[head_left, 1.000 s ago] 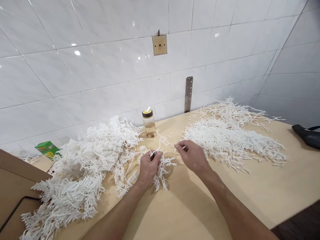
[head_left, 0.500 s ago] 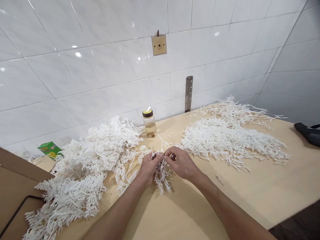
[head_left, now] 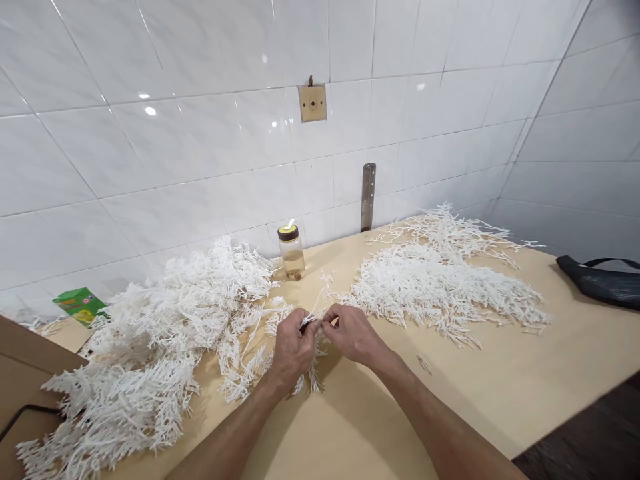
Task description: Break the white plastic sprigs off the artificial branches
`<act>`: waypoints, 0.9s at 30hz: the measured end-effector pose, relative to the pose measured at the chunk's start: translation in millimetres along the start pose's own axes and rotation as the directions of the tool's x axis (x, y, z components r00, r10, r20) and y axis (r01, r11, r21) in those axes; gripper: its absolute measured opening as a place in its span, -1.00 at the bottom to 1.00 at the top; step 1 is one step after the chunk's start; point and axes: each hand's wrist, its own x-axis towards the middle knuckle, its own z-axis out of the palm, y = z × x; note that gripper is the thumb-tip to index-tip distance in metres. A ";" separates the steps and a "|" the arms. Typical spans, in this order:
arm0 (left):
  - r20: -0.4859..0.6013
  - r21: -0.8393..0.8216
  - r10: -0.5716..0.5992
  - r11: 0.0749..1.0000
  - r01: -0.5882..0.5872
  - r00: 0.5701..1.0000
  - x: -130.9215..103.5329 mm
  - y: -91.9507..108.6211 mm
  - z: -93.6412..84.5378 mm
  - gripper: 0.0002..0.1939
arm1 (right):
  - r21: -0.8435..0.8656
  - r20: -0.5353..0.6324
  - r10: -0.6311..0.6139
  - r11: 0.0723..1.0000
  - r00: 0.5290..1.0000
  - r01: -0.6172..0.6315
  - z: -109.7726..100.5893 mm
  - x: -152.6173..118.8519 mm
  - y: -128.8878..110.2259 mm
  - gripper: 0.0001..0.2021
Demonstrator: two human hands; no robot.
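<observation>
My left hand (head_left: 296,341) is closed on a white branching sprig (head_left: 315,375), whose feathery tips hang below the fingers over the table. Right beside it, my right hand (head_left: 353,333) has thumb and forefinger pinched at the same sprig, its fingertips nearly touching the left ones. Whether a separate small piece sits in that pinch is hidden. A large heap of similar white sprigs (head_left: 175,327) lies left of my hands, with loose ones reaching toward the left wrist. To the right spreads a flatter pile of white sprigs (head_left: 435,287), with thinner bare-looking stems (head_left: 455,233) behind it.
A jar (head_left: 291,257) with a dark-rimmed yellow lid and some liquid stands near the tiled wall. Left are a green box (head_left: 80,305) and a brown carton (head_left: 35,353). A black bag (head_left: 600,280) lies at the right. Small bits (head_left: 424,363) rest on the wooden table (head_left: 480,393).
The view has shifted slightly, bringing more of the black bag in. Both hands stay close together; less of the sprig shows beneath them, and the left hand has turned a little.
</observation>
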 end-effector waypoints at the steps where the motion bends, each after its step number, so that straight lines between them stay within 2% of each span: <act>1: -0.001 -0.027 -0.029 0.999 0.029 1.000 -0.4 -0.1 0.6 -0.74 | -0.021 -0.024 0.004 1.000 1.000 -0.004 3.2 -0.6 -1.3 -0.88; 4: 0.045 -0.174 -0.210 0.961 0.215 0.977 -0.4 -0.8 2.6 -0.71 | -0.074 -0.090 -0.011 0.997 0.996 0.004 9.7 -2.2 -4.8 -0.90; 6: 0.079 -0.241 -0.285 0.925 0.295 0.955 0.2 -1.3 3.3 -0.69 | -0.041 -0.082 0.009 0.999 0.997 -0.012 8.5 -2.5 -6.0 -0.89; 10: 0.010 -0.216 -0.281 0.936 0.276 0.960 2.7 -2.6 2.0 -0.65 | 0.152 -0.025 0.044 0.988 0.999 -0.040 -5.5 -2.7 -3.4 -0.84; 12: -0.034 -0.218 -0.322 0.926 0.307 0.946 4.2 -3.2 0.9 -0.63 | 0.150 -0.153 -0.008 0.988 0.988 0.032 -11.0 -4.3 -1.9 -0.83; 14: -0.049 -0.251 -0.368 0.904 0.345 0.928 5.3 -3.3 0.2 -0.62 | 0.070 -0.307 -0.116 0.987 0.945 0.145 -10.6 -6.9 -2.4 -0.83; 15: -0.056 -0.270 -0.376 0.898 0.348 0.925 5.6 -3.0 0.1 -0.62 | 0.034 -0.333 -0.169 0.981 0.928 0.191 -8.1 -8.2 -3.5 -0.83; 17: -0.080 -0.303 -0.364 0.896 0.325 0.928 5.8 -1.8 0.2 -0.62 | 0.006 -0.263 -0.196 0.979 0.945 0.204 -0.3 -10.0 -6.9 -0.81; 19: -0.116 -0.328 -0.343 0.899 0.290 0.932 5.5 -0.6 0.8 -0.62 | -0.008 -0.141 -0.122 0.992 0.982 0.123 7.7 -10.0 -10.3 -0.78; 21: -0.131 -0.346 -0.339 0.896 0.277 0.932 4.9 0.2 1.8 -0.61 | -0.035 -0.079 -0.039 0.999 0.996 0.036 12.1 -8.5 -12.3 -0.74; 24: -0.082 -0.382 -0.386 0.864 0.329 0.919 3.1 1.3 4.1 -0.61 | -0.036 -0.052 -0.025 0.999 0.998 0.023 11.6 -5.7 -12.3 -0.69; 27: 0.023 -0.443 -0.446 0.798 0.409 0.895 1.1 2.8 5.9 -0.61 | -0.047 -0.047 -0.034 0.998 0.998 0.032 9.6 -4.0 -10.7 -0.68</act>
